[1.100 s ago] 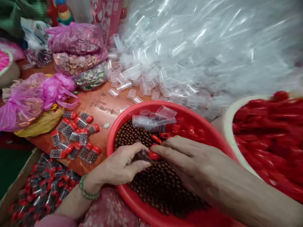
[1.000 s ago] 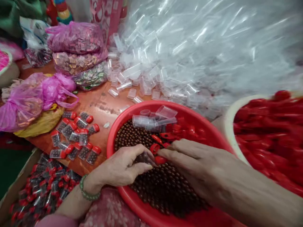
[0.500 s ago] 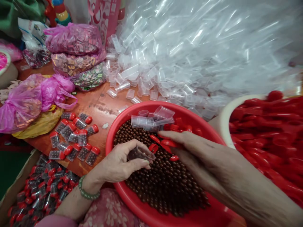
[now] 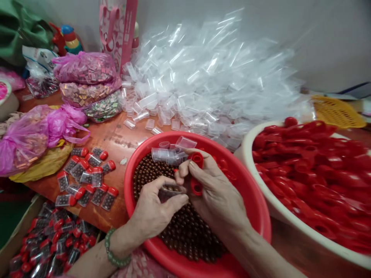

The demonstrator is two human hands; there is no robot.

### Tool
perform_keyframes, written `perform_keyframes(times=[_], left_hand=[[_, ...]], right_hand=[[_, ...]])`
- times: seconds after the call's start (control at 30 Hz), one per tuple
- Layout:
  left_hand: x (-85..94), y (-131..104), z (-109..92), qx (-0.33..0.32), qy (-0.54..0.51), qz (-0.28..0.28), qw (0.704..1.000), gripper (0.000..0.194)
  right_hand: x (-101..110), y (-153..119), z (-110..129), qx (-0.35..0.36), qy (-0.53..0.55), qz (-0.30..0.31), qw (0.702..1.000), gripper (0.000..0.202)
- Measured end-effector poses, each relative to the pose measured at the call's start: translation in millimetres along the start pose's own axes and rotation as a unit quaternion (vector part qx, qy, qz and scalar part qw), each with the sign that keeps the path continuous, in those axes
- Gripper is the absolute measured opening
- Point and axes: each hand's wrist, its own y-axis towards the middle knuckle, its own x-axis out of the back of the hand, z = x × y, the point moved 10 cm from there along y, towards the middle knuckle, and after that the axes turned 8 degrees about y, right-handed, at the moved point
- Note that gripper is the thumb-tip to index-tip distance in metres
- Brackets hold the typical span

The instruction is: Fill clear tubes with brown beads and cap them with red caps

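Note:
Over the red basin (image 4: pixel 257 216), my left hand (image 4: pixel 153 208) grips a clear plastic container (image 4: pixel 171 191) between thumb and fingers, its open rim facing my right hand. My right hand (image 4: pixel 220 197) is closed on red caps (image 4: pixel 197 159); one shows at the thumb tip and another lower in the palm. Beneath both hands, small brown balls (image 4: pixel 197 235) fill much of the basin. Clear empty containers (image 4: pixel 165 155) lie at the basin's far side, partly behind my right fingers. More red caps (image 4: pixel 228 173) lie to their right.
A white tub (image 4: pixel 246 154) heaped with red caps stands at right. Behind rises a pile of clear containers (image 4: pixel 185 85). Filled, red-capped containers (image 4: pixel 97 177) lie left on the table, with many more in a box (image 4: pixel 55 243) below. Pink bags (image 4: pixel 87 67) stand farther back.
My right hand has moved left and up from the basin's caps, and now holds red caps beside the container. My left hand still holds the container. The view has tilted up and turned right.

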Motion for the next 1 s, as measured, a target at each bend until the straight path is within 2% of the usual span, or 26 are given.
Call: perform_keyframes(times=[0.1,0.23,0.4,0.57,0.73,0.87,1.0], left_hand=[[1.8,0,5,0.004,-0.021,-0.044,0.999,0.018],[4.4,-3,9,0.01,-0.014,-0.083,0.996,0.024],[1.8,-6,8,0.006,-0.041,-0.072,0.997,0.024],[3.8,-8,6,0.002,-0.032,-0.068,0.997,0.021],[13.1,-9,6,-0.003,0.02,-0.098,0.995,0.02],[17.4,-7,4,-0.024,0.033,-0.108,0.993,0.019],[13.4,-4,4,-0.024,0.018,-0.085,0.996,0.019]], right_hand=[[1,2,-8,0.025,0.0,-0.017,1.0,0.027],[1,-3,-9,0.072,-0.05,-0.024,0.996,0.017],[-3,-13,1,0.141,-0.095,0.005,0.985,0.011],[2,-19,10,0.168,-0.184,0.032,0.968,0.024],[8,-28,31,0.204,-0.321,0.034,0.924,0.027],[-9,-38,44,0.251,-0.409,0.117,0.87,0.023],[-15,-45,42,0.263,-0.435,0.177,0.843,0.027]])
